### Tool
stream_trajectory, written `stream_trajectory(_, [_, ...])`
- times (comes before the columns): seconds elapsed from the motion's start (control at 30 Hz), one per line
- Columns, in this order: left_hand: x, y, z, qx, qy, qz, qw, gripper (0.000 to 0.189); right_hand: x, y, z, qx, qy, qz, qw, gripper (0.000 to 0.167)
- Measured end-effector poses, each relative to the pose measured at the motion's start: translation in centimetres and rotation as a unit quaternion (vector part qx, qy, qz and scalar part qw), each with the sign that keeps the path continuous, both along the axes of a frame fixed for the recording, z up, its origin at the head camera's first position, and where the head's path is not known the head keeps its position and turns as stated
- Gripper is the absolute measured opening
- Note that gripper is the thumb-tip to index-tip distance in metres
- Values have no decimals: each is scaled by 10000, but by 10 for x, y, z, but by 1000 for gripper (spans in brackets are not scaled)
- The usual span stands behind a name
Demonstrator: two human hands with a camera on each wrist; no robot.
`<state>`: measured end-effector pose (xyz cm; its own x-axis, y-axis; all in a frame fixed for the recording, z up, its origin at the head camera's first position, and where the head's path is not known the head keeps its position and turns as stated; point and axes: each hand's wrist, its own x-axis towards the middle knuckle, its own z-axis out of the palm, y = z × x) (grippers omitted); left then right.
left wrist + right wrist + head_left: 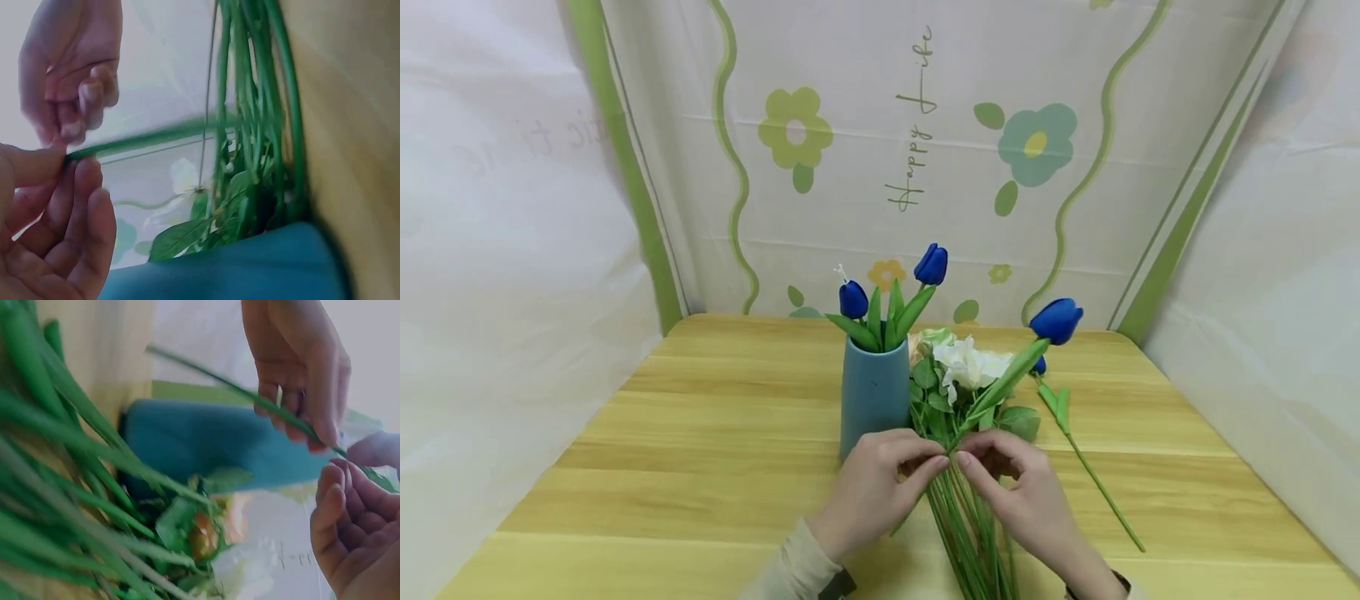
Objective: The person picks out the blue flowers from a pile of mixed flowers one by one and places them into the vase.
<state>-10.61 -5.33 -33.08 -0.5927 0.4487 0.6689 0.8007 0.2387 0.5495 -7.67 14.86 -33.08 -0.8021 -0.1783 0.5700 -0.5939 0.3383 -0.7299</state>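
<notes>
Both hands pinch the green stem of one artificial blue tulip (1057,321), held tilted with its bloom up to the right. My left hand (880,492) and right hand (1026,496) have their thumbs and fingertips close together on the stem (250,394). Just beyond the left hand stands a blue vase (874,400). Two blue tulips (931,265) with green leaves rise from it. Under the hands lies a bunch of artificial flowers, its white blooms (970,367) away from me and its long green stems (250,94) towards me.
Another blue tulip (1093,475) lies on the wooden table (700,467), right of the bunch. Peach-coloured blooms (234,519) show in the bunch beside the vase. A printed cloth (865,50) hangs behind the table, and pale cloth sides (497,275) flank it.
</notes>
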Motion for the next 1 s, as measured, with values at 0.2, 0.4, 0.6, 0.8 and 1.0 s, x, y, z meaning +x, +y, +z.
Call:
stream_trajectory(0.2, [-9, -6, 19, -270, 1057, 489, 9928, 5, -2, 14, -1, 168, -708, 15, 9973, 7])
stream_trajectory(0.4, [-18, -12, 57, -639, 1977, 745, 9753, 5, -3, 13, -4, 424, -1047, 349, 9930, 6])
stream_trajectory(0.6, [-26, -13, 100, -932, 2473, 593, 9626, 5, -5, 12, -5, 511, -1021, 482, 9923, 7])
stream_trajectory(0.8, [-33, -6, 143, -1197, 2324, 165, 9651, 7, -6, 12, -7, 586, -1145, 568, 9901, 7])
stream_trajectory(1.0, [-39, 1, 170, -1901, 2064, 188, 9596, 11, -5, 11, -6, 567, -1290, 685, 9876, 8])
